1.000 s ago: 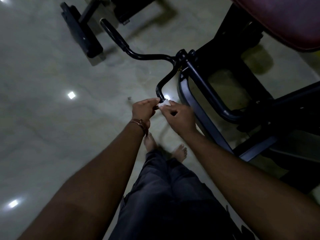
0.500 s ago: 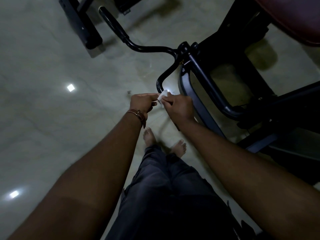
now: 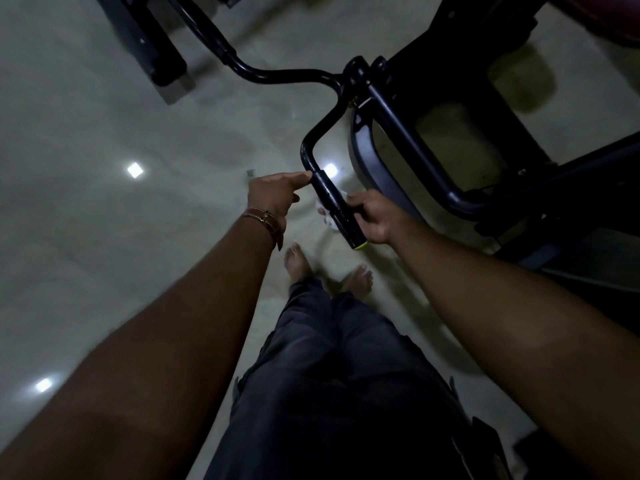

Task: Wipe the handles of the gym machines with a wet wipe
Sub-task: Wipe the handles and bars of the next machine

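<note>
Right hand (image 3: 372, 216) gripping handle (image 3: 334, 206), wipe (image 3: 329, 220)

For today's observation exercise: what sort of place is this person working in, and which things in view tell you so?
Most likely a gym. A black machine frame carries a padded handle, which the right hand grips with a white wipe. A dark red seat pad shows at top right, above a polished floor.
</note>
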`<state>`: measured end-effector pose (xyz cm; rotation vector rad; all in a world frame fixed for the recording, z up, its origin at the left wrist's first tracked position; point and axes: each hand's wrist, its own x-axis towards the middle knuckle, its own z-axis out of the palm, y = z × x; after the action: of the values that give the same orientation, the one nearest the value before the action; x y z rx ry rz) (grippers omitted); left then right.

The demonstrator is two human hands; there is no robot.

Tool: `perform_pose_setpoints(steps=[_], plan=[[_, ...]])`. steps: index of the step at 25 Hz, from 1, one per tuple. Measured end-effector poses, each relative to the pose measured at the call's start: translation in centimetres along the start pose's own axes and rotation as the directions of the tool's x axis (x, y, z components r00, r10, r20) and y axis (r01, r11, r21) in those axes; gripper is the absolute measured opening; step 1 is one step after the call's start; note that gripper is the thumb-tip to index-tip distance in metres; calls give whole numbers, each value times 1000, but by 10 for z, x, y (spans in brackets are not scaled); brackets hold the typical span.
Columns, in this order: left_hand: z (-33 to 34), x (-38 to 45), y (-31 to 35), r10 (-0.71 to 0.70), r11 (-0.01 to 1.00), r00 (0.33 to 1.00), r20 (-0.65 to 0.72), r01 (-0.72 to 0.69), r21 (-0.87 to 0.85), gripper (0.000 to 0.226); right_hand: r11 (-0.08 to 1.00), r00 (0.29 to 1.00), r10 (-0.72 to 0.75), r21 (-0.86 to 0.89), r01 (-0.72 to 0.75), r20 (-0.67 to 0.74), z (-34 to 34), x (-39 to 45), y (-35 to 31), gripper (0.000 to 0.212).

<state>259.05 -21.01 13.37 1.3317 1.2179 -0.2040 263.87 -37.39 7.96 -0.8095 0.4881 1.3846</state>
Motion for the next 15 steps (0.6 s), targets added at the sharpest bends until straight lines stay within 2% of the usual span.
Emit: perform_pose_setpoints(steps=[3,7,9,10,11,12,13,14,15], plan=[[1,0,1,19,999,1000,-6,-19,38,20,994,1000,-9,107,10,-8,12,13,-4,32],[-2,3,1,49,997,999,5,-49,67,23,998,997,-37,56,41,-61,20,1,-11,28],[0,2,-2,69,995,998,-2,-69,69,24,971,958,-181,-198,138,-221,29,-1,-23,23],[1,1,-5,80,995,997,-9,-79,59,25,890,891,-338,-410,199,-302,36,-1,-27,23],[3,0,-6,81,996,996,-21,-81,34,26,733,810,-495,-652,195,-314,42,-4,-26,26],[5,0,-7,76,997,997,-32,-76,6,27,480,729,-633,-871,107,-260,46,-8,-19,28],[6,-1,-7,70,997,997,-38,-71,-9,28,158,668,-730,-987,-42,-145,46,-13,-4,28],[7,0,-7,71,997,997,-40,-71,-2,28,-126,634,-773,-973,-192,-25,45,-20,18,27],[7,0,-6,73,997,996,-41,-73,11,27,-274,619,-784,-917,-290,39,48,-29,38,26]])
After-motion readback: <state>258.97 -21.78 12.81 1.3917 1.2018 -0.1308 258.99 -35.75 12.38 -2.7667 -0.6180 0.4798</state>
